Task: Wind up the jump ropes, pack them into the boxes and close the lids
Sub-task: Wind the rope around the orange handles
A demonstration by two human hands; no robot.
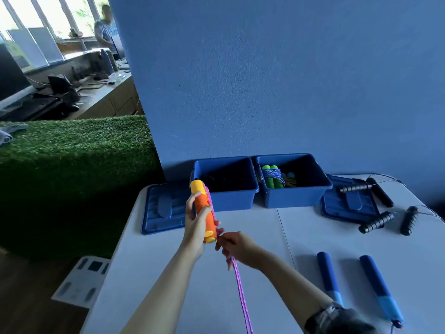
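Head view, left hand (196, 227) grips orange handles (204, 210), right hand (237, 249) pinches pink rope (240, 285)

A workshop: cluttered workbench (101, 92), blue partition (289, 80), fake-grass panel (79, 145).

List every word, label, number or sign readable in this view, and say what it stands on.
None can be read.
Blue lids: moulded ridges only, no lettering visible.
Blue boxes: plain walls.
Orange handles and pink rope: no print visible.
White board on the floor: dark patches, no legible text.
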